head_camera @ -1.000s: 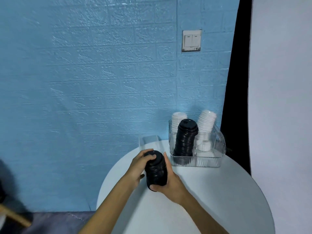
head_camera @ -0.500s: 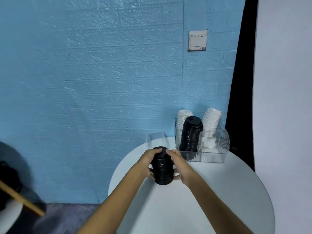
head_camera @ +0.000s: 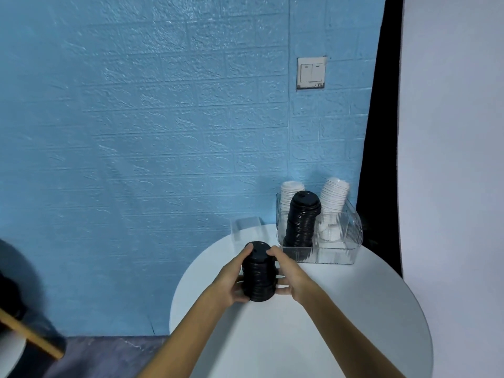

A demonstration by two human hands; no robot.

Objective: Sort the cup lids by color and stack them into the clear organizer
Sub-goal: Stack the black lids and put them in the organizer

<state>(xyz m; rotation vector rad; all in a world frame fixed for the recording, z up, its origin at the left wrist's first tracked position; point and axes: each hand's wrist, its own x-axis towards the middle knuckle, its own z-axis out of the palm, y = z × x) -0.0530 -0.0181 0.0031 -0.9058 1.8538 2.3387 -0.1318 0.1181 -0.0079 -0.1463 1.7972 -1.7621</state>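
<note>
At the far left edge of the frame you can see a wooden stick [head_camera: 32,338] poking in, with something dark above it that is too blurry to name. Behind everything is a blue brick wall [head_camera: 136,132].

Low in the middle, your left hand [head_camera: 227,282] curls round the left side of a black stack [head_camera: 258,271] of lids. Your right hand [head_camera: 290,276] curls round its right side, so both hands grip it between them. The stack stands almost straight up, its long way running up and down, with its bottom at or just above the white round table [head_camera: 341,336]; you cannot tell if it touches.

The organizer [head_camera: 351,241] is up and to the right of the stack, near it, at the back of the table. Your right hand is the nearer one to it. Inside, a taller black pile [head_camera: 301,219] leans in the front left part. A white pile [head_camera: 289,199] stands behind it and another white pile [head_camera: 334,199] leans at the right. The black lids likely belong with that black pile, so the stack has to go up, to the right, and over the clear front wall.

Just left of the organizer sits another clear box [head_camera: 245,227]. Higher up the wall is a light switch [head_camera: 311,73]. Right of it hangs a black strip [head_camera: 381,132], then a plain white wall [head_camera: 450,132].
</note>
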